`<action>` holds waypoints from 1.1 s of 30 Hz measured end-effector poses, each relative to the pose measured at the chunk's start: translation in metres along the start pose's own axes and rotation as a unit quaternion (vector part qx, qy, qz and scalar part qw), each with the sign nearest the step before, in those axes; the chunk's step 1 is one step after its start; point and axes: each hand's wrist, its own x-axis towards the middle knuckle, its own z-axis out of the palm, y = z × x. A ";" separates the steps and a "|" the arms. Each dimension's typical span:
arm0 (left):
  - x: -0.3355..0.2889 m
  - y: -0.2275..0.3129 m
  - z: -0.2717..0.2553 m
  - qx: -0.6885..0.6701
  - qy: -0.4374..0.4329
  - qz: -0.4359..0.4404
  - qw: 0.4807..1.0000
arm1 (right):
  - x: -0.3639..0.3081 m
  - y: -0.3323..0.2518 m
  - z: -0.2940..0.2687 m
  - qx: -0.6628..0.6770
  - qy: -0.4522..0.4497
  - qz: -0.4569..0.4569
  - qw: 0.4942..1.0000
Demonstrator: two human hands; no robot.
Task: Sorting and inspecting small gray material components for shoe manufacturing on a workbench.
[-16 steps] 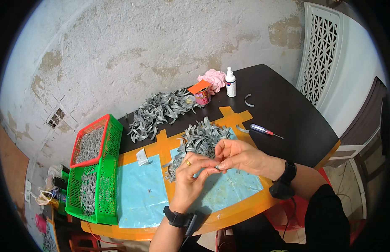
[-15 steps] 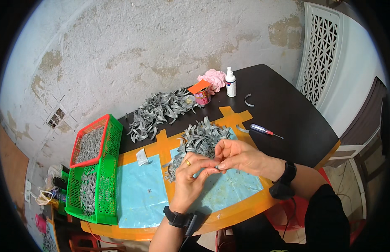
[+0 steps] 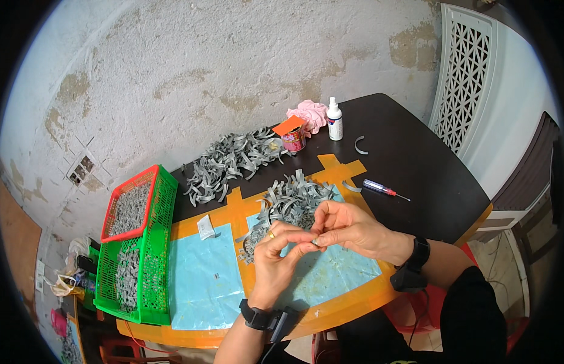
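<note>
My left hand (image 3: 274, 262) and my right hand (image 3: 350, 235) meet fingertip to fingertip over the near part of the table. Between them they pinch a small grey piece (image 3: 316, 241), mostly covered by the fingers. It looks like part of a curved grey strip, but its exact kind cannot be made out. Just beyond my hands lies a heap of curved grey strips (image 3: 294, 197). Small grey bits (image 3: 250, 247) lie to the left of that heap, partly hidden by my left hand. Beneath my hands a light blue sheet (image 3: 339, 276) is taped to the table.
A larger heap of grey strips (image 3: 233, 159) lies farther back. On the left, a green basket (image 3: 154, 273) and a red basket (image 3: 149, 206) hold small grey pieces. A screwdriver (image 3: 379, 187), a white spray bottle (image 3: 334, 121), a pink tin (image 3: 294, 141) and a small white packet (image 3: 205, 227) are around.
Both hands stay together on the small grey piece. Their fingers have shifted only very slightly, and nothing else on the table has moved.
</note>
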 end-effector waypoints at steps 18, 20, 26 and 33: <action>-0.002 -0.004 0.001 0.006 0.002 0.004 1.000 | 0.001 0.003 -0.002 0.008 0.005 -0.008 1.000; -0.001 -0.003 0.001 0.015 -0.002 0.015 1.000 | 0.001 0.001 -0.001 0.006 0.005 -0.006 1.000; 0.000 -0.001 -0.001 0.037 -0.015 0.026 0.999 | 0.001 0.003 -0.005 0.018 0.002 0.002 1.000; 0.001 0.004 -0.001 0.070 -0.020 0.044 0.996 | 0.003 0.004 -0.008 0.009 -0.005 0.009 1.000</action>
